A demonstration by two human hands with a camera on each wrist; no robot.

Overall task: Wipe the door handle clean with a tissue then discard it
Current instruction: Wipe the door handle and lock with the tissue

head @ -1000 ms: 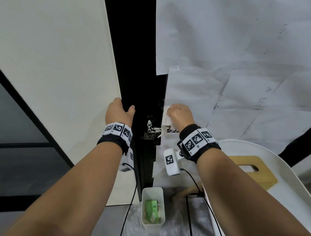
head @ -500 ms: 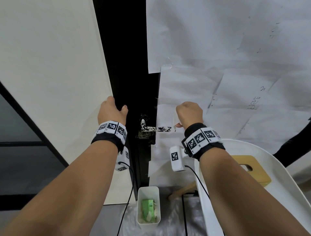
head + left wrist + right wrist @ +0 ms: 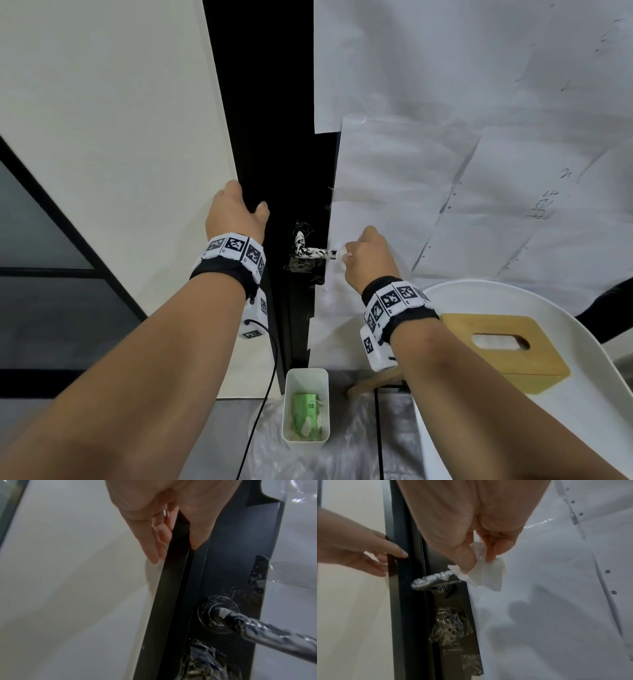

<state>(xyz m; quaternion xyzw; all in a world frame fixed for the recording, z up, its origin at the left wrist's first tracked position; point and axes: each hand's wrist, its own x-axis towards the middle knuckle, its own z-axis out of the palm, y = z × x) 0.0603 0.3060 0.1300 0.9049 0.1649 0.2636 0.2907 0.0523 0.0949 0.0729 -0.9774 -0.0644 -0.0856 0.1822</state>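
The door handle (image 3: 310, 253) is a lever smeared black and white, set on the black door strip. My right hand (image 3: 363, 260) pinches a white tissue (image 3: 342, 255) between thumb and finger at the lever's free end. In the right wrist view the tissue (image 3: 486, 574) touches the tip of the handle (image 3: 435, 582) below my right hand (image 3: 478, 563). My left hand (image 3: 236, 219) grips the black door frame (image 3: 173, 582) above and left of the handle (image 3: 257, 628), its fingers (image 3: 150, 545) on the wall side and thumb on the door side.
A white bin (image 3: 306, 442) with a green pack and used tissues stands on the floor under the handle. A wooden tissue box (image 3: 503, 353) sits on a white round seat (image 3: 589, 342) at the right. White paper sheets (image 3: 445, 102) cover the door.
My right hand with the tissue has come down from the door above the handle to the handle's free end. My left hand has kept its hold on the frame.
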